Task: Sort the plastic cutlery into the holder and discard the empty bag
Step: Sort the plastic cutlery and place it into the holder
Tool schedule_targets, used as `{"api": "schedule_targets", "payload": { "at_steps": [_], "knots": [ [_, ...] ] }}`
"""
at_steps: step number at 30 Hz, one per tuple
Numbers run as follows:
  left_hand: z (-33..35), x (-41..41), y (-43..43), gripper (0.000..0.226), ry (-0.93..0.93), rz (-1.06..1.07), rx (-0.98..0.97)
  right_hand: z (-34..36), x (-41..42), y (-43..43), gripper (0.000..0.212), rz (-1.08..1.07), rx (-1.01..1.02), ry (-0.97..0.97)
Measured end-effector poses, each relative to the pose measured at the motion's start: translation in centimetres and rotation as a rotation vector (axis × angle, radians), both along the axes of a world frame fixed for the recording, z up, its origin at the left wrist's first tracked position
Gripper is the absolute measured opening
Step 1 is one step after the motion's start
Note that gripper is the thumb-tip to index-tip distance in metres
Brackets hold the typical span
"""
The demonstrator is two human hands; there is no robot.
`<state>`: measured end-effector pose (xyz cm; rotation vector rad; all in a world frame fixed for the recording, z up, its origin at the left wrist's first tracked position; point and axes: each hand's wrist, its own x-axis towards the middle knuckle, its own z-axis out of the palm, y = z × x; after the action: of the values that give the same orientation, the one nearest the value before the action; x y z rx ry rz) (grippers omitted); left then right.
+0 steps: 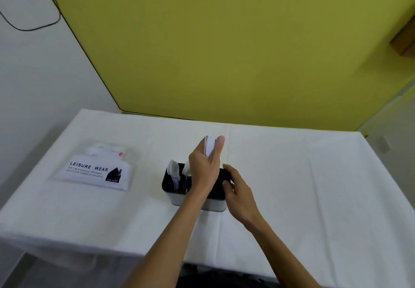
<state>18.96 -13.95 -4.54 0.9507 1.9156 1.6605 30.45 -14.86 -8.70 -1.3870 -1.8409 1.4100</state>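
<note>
A black and white holder (177, 198) is set near the middle of the white-covered surface (314, 186). White plastic cutlery (174, 172) is stood upright in its left compartment. The left hand (205, 166) is raised above the holder and is closed around a bunch of white cutlery pieces (210, 145). The right hand (238, 189) is rested against the holder's right end, fingers curled on its rim. A clear bag (94, 166) printed "LEISURE WEAR" is laid flat toward the surface's left edge.
</note>
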Motion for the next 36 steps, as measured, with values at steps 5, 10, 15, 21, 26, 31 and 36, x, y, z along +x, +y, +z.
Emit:
{"api": "schedule_targets", "payload": {
  "at_steps": [5,10,15,21,26,31,36],
  "knots": [
    [-2.6,0.1,-1.0,0.049,0.009,0.024,-0.053,-0.2,-0.1,0.0,0.044,-0.002,0.032,-0.032],
    [-3.2,0.2,-0.7,0.020,0.031,0.061,-0.032,-0.4,-0.1,0.0,0.043,-0.009,0.028,-0.034],
    [-3.3,0.3,-0.9,0.024,0.043,0.087,-0.017,-0.4,0.0,0.0,0.045,-0.004,0.011,-0.038],
    [-3.1,0.4,-0.9,0.020,0.078,0.068,0.001,-0.6,0.0,0.1,0.046,0.002,0.006,-0.045],
    [-1.9,0.3,-0.7,0.023,0.177,0.019,0.012,-0.3,0.1,0.4,0.045,0.036,0.013,-0.078],
    [1.4,-1.5,-0.1,0.022,0.265,-0.004,0.110,2.2,-0.4,1.7,0.043,0.029,0.047,-0.110],
    [4.3,-6.6,-0.2,0.013,0.154,-0.046,0.174,5.8,-3.8,3.9,0.043,0.022,0.196,-0.107]
  ]
}}
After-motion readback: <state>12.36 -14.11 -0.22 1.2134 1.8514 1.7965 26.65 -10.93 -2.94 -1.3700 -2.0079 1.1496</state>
